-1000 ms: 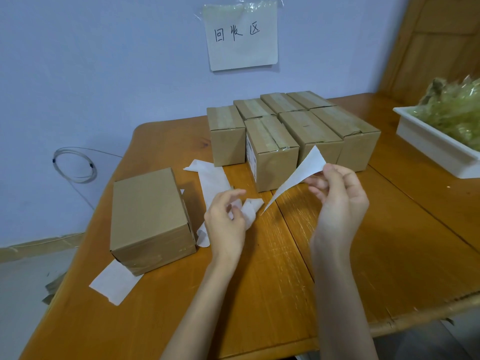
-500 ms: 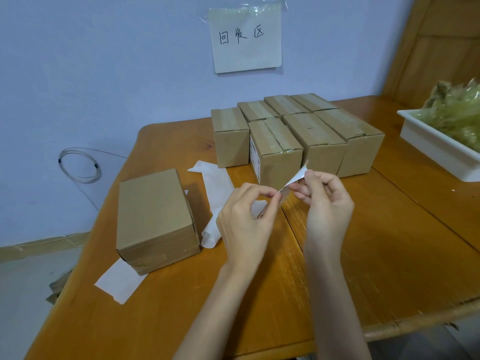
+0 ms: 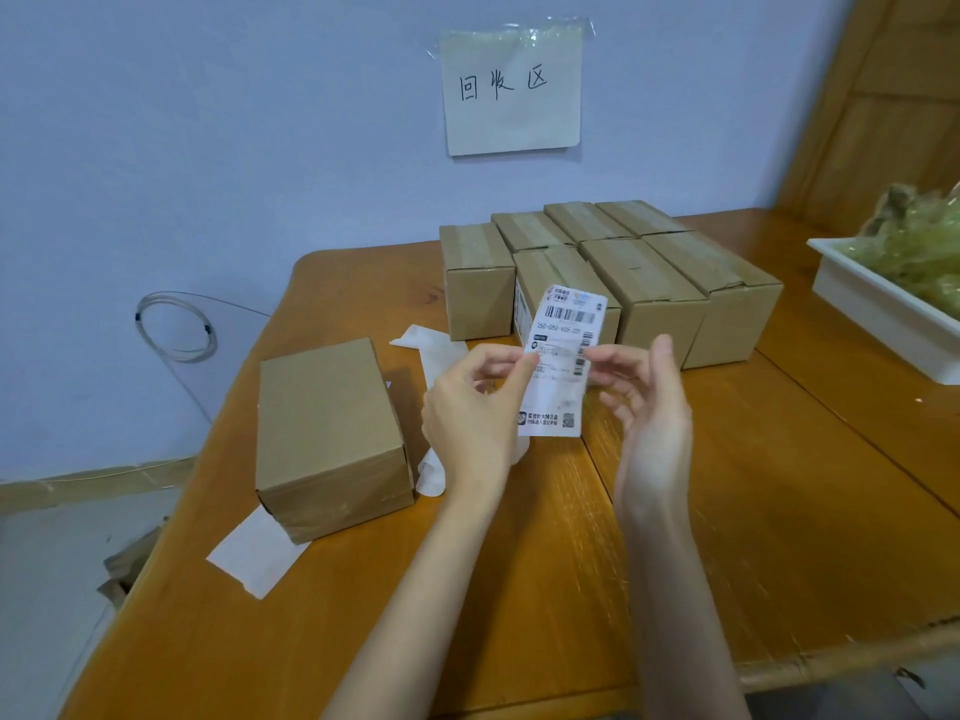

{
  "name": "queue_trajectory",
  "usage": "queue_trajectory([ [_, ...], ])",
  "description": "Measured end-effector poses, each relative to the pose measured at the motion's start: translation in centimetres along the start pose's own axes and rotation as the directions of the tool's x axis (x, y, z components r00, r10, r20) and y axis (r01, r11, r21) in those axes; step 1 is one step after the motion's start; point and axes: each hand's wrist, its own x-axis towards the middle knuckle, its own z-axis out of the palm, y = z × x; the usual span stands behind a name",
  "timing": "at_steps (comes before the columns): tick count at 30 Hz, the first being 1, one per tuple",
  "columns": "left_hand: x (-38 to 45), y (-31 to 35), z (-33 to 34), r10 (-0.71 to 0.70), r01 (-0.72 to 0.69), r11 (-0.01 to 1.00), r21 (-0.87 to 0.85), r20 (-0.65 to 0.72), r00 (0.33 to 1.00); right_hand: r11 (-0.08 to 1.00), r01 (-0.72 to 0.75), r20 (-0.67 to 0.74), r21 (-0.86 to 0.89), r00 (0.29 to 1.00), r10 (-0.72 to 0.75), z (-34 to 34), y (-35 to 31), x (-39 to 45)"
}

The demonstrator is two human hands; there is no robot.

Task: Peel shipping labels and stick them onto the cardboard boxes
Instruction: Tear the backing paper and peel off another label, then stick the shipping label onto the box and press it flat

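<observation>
Your left hand and right hand each pinch a side edge of the label, held printed side toward you, likely to aim it at the box left of your hands.

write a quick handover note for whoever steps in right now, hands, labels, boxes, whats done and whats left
Left hand: pinching the left edge of a label, printed side toward the camera.
Right hand: fingertips on the label's right edge, held in the air above the table.
Boxes: a lone box on the left, nearest the hands; a cluster of seven at the back.
Done: one cluster box shows a label on its side; white backing strips lie on the table.
Left: stick this label on a box, probably the lone one, whose visible faces are bare. The other boxes' hidden faces cannot be checked.
</observation>
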Motion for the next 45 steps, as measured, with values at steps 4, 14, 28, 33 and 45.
queue_trajectory([
  [4,0.7,0.4,-1.2,-0.148,0.161,0.962,-0.222,0.075,0.986,0.988,-0.011,-0.078,-0.152,0.997,-0.001,-0.4,0.4,0.5],
  [14,2.7,1.1,-8.5,-0.091,0.066,0.955,-0.288,-0.075,0.993,0.999,-0.016,0.188,-0.039,0.982,0.023,6.0,-0.2,-0.2],
  [28,5.6,-3.2,-16.4,-0.235,0.241,0.971,0.005,-0.206,0.95,0.942,0.165,0.335,-0.294,0.94,-0.06,13.4,2.5,-4.2],
  [33,6.3,-3.4,-16.8,-0.211,0.202,0.976,-0.084,-0.134,0.968,0.939,0.224,0.326,-0.262,0.936,-0.132,14.1,2.6,-4.3],
  [45,6.2,-6.1,-15.5,-0.151,0.275,0.843,0.462,-0.287,0.946,0.723,0.21,0.351,-0.658,0.935,0.048,14.5,3.8,-3.7],
])
